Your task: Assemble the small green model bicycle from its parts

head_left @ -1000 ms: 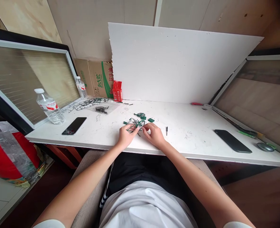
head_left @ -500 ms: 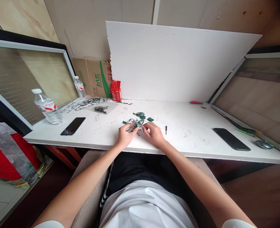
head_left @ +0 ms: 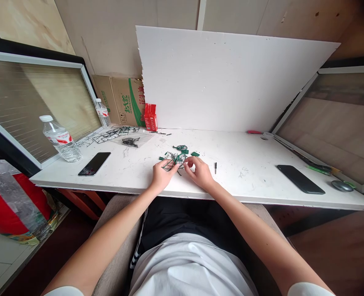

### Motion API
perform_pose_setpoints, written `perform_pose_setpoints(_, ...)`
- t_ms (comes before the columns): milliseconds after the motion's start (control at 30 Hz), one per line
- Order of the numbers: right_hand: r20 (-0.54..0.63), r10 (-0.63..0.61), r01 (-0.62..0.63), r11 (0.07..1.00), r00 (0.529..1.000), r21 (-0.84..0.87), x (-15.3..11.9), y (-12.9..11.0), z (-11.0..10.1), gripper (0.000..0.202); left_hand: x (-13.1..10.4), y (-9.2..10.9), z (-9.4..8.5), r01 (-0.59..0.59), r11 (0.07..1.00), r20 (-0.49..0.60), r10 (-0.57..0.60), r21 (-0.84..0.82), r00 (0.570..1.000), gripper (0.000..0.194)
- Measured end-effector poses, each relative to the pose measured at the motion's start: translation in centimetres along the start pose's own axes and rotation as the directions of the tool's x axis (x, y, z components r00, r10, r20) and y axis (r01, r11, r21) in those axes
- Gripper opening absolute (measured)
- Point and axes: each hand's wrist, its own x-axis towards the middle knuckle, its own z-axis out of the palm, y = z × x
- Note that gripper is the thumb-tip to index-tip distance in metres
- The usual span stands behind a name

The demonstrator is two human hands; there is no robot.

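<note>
Little has changed: the left hand (head_left: 163,176) still grips one green model (head_left: 180,158). The right hand's (head_left: 200,173) grip I cannot tell. Two bottles (head_left: 60,139), two phones (head_left: 94,163).

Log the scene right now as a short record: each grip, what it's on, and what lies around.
Left grip: holding a small green model
Right grip: fingertips together close beside the model; cannot tell if they hold a tiny part
Beyond the model: spoked green part, green block
Right of right grip: small dark stick, lying on the white table
Left side: phone, near bottle, far bottle, clear bag with dark parts
Right side: second phone
Back: red box, cardboard box, white board
</note>
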Motion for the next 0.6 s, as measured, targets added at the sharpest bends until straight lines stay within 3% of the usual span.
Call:
perform_pose_setpoints(167, -0.034, -0.014, 0.012, 0.999, 0.999, -0.048, 0.02, 0.27, 0.36, 0.01, -0.08, 0.08, 0.03, -0.008, 1.0, 0.0, 0.008, 0.029, 1.0, 0.024)
perform_pose_setpoints(600, -0.008, 0.015, -0.017, 0.983, 1.0, -0.181, 0.0, 0.45, 0.53, 0.024, -0.04, 0.07, 0.17, 0.001, 1.0, 0.037, 0.0, -0.027, 0.999, 0.023)
